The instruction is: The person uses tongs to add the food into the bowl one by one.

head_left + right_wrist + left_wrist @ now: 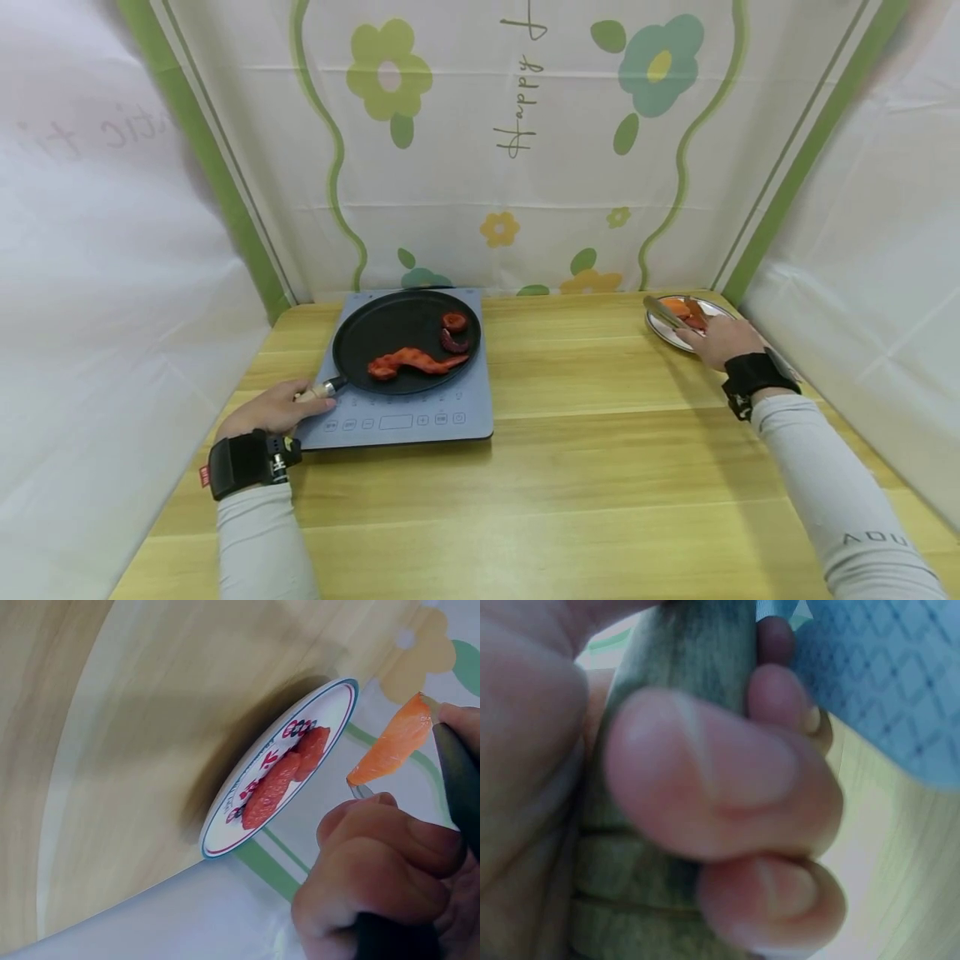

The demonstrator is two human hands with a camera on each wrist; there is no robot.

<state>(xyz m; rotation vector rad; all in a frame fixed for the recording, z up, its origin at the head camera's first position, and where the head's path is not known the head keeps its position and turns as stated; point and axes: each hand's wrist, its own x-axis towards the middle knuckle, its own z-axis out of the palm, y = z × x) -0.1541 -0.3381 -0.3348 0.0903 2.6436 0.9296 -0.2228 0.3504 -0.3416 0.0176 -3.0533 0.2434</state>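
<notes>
On the wooden surface point(600, 467), the left hand point(273, 408) clasps the pan handle point(318, 390) at 9 o'clock, while at 2 o'clock the right hand point(720, 340) squeezes tongs point(663, 312) on an orange slice point(390, 742) above the plate point(247, 817); best lifted level, pan steadied.

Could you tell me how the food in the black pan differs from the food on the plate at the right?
The pan on the cooker holds a long red piece and two small curled dark-red pieces; the plate holds flatter red slices. The pan's food lies untouched, its handle gripped by the left hand, while the right hand holds tongs gripping an orange slice above the plate. Both lots look reddish.
</notes>
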